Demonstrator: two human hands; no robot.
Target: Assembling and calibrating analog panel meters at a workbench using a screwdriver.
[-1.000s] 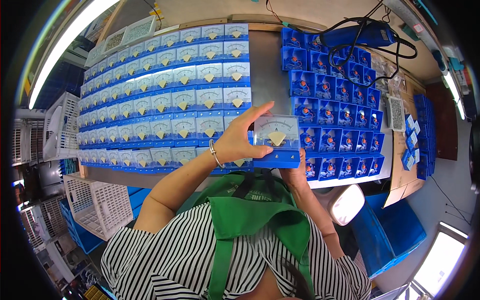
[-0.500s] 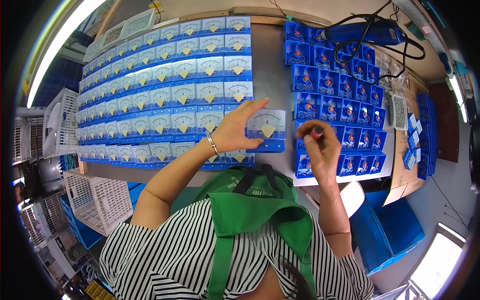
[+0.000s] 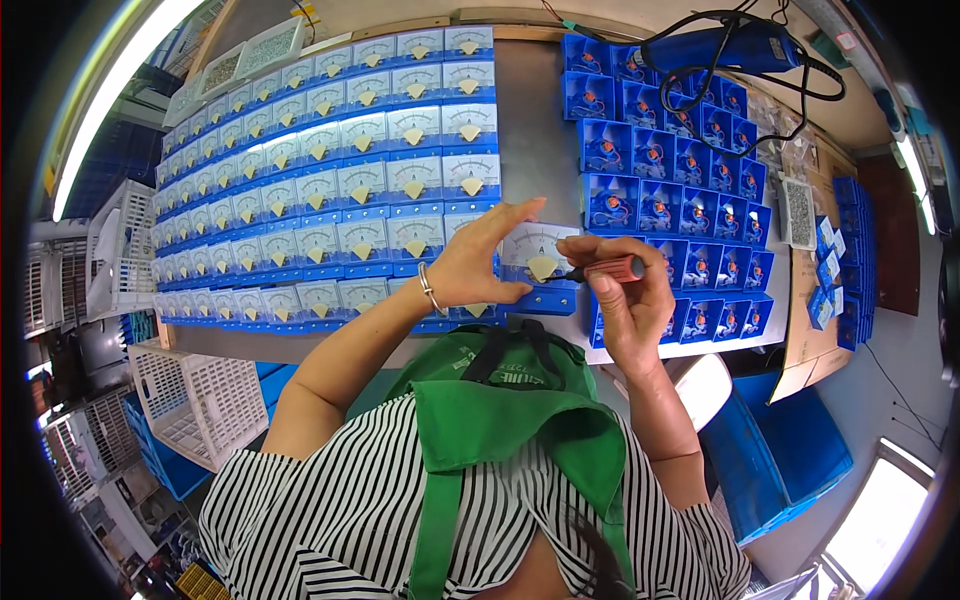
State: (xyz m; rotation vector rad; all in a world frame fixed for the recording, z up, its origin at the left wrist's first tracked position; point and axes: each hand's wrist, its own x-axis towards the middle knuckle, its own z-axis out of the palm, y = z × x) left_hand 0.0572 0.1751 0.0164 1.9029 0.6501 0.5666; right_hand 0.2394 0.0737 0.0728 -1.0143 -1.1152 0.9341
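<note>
My left hand (image 3: 476,264) grips an analog panel meter (image 3: 533,243) by its left side, fingers at the far edge and thumb at the near edge. The meter has a white scale, a clear front, a cream fan-shaped piece and a blue base. In my right hand (image 3: 640,312) is a red-handled screwdriver (image 3: 618,269), tilted low with its dark shaft pointing left. Its tip lies over the meter's lower right front, near the cream piece; whether it touches cannot be made out. A green apron (image 3: 480,425) shows below the hands.
Rows of similar meters (image 3: 361,180) fill the table's left side. Open blue housings (image 3: 611,205) with orange wiring stand on the right. A blue corded power tool (image 3: 725,48) lies behind them. Small-parts trays (image 3: 271,47) sit at the far left; a blue bin (image 3: 760,455) stands below right.
My right hand has brought the screwdriver left and tilted it across the meter's front; before, it was held off to the right. The left hand keeps its hold on the meter.
</note>
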